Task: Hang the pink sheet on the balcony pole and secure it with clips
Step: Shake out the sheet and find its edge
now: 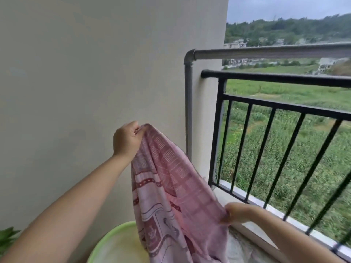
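- A balcony corner is being shown, with a plain cream wall (95, 73) filling the left half of the view.
- A grey pole (266, 53) is being carried level above the railing; at its left end it is bent down through an elbow into an upright pipe beside the wall.
- Just below the pole, a black metal railing (275, 77) with slanting bars is being seen, set on a pale ledge (252, 201).
- Beyond the railing, green fields, low buildings and a wooded hill are being shown under a grey sky.
- The pink sheet (171, 196), patterned with darker red bands and squares, is being held up in front of the wall, below the pole and apart from it; its lower part is hanging toward a light green basin (114, 243).
- An upper edge of the sheet is being pinched in the closed fingers of the left hand (127, 141).
- A lower edge of the sheet is being gripped by the right hand (237, 213), fingers closed around the cloth, near the ledge.
- Green leaves (7, 238) are being glimpsed at the lower left edge.
- Whether the woven motifs on the sheet are writing cannot be told.
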Tool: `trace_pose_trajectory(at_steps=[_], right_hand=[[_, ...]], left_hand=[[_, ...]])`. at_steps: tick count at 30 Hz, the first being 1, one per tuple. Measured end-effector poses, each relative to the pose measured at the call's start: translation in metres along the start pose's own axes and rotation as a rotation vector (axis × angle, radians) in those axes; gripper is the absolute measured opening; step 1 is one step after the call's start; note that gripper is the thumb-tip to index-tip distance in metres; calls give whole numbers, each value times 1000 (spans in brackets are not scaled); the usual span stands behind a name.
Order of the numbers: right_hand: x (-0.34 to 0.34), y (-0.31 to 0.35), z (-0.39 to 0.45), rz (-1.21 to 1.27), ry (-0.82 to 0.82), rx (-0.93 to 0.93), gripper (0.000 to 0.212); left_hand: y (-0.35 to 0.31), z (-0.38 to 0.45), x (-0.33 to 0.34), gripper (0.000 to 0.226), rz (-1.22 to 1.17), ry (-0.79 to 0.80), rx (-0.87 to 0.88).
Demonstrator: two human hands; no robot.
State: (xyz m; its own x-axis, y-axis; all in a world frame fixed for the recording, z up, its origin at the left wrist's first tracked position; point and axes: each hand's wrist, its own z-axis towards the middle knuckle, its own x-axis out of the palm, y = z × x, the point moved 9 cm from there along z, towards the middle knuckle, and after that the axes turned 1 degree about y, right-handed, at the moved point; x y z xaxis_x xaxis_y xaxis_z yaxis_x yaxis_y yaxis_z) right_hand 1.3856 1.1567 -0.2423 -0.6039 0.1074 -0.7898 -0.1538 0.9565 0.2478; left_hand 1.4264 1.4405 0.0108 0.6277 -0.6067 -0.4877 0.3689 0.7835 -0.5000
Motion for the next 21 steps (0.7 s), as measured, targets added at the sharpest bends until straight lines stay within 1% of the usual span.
trace_pose_trajectory(at_steps=[1,2,3,4,5,6,7,8,9,10,11,12,13,14,16,17,19,20,21], right_hand=[[-3,-11,1,30,-58,33,21],[-15,-21,-2,50,-150,66,19],[-36,-29,-9,85,-267,100,23],[-60,-32,-20,138,-389,103,25],[-86,-27,-36,176,-492,61,27],[-114,-13,-55,173,-580,-4,31],[-139,4,-73,142,-645,-68,35],[-161,23,-89,98,-702,-124,36],[-179,38,-104,51,-761,-165,32],[-195,48,-118,25,-819,-196,25],[-208,51,-131,13,-879,-209,16],[-215,51,-141,9,-896,-207,9],[-214,47,-145,29,-860,-217,6],[-207,41,-144,81,-773,-227,8],[-168,27,-127,194,-505,-201,16],[-140,19,-112,183,-371,-168,21],[-74,-4,-72,69,-161,-105,26],[-40,-14,-56,41,-86,-77,26],[-11,-25,-43,48,-38,-49,27]], left_hand=[[9,-1,3,43,96,32,-63],[17,-3,7,34,252,72,-107],[22,-6,13,24,417,128,-132],[25,-14,25,21,536,238,-144],[20,-25,43,31,557,369,-115],[6,-40,68,45,457,515,-51],[-17,-57,92,59,279,661,9],[-43,-75,112,70,62,808,19],[-74,-90,127,71,-166,904,-1],[-99,-99,135,59,-356,925,-29],[-116,-98,139,38,-483,861,-47],[-125,-88,137,23,-547,736,-48],[-124,-74,132,18,-554,597,-45],[-123,-61,128,16,-573,503,-30],[-127,-43,117,18,-634,474,26],[-128,-36,112,23,-656,482,32],[-122,-21,98,42,-732,456,-28],[-115,-12,90,51,-801,412,-86],[-104,-3,83,55,-849,358,-150]])
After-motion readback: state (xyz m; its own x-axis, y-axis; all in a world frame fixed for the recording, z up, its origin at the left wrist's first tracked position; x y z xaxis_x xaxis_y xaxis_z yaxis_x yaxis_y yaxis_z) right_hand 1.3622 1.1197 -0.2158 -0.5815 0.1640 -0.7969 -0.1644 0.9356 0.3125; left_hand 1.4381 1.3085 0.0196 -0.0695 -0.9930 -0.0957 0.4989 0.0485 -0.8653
